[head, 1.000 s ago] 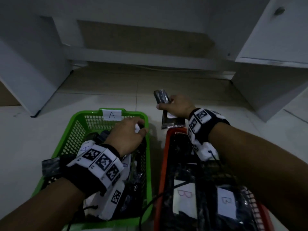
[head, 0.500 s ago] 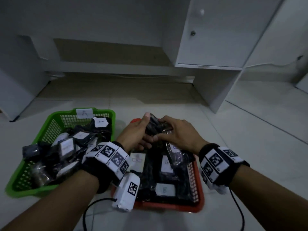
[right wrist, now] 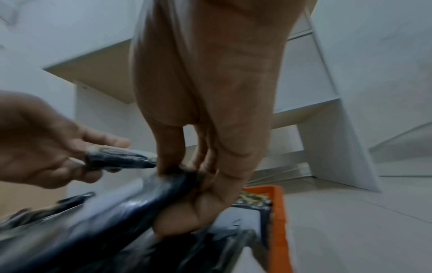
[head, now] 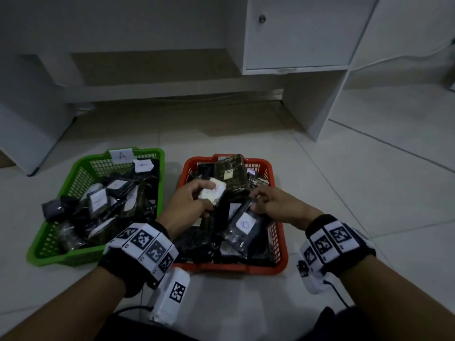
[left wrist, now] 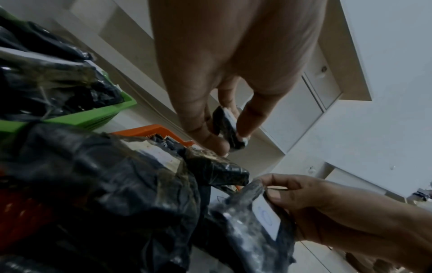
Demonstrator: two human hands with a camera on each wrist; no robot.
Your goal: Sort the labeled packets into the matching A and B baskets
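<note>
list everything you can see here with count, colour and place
green basket: one, green, on the floor at left, tagged A, holds many dark packets with white labels
red basket: one, orange-red, on the floor at right, holds many dark packets, several labelled B
small packet: one, dark with pale label, over the red basket
B packet: one, dark with white B label, over the red basket
cabinet: one, white, behind the baskets
floor: pale tiles
wrist bands: two, black with white marker squares
left hand: pinches the small packet
right hand: pinches the B packet's top edge
</note>
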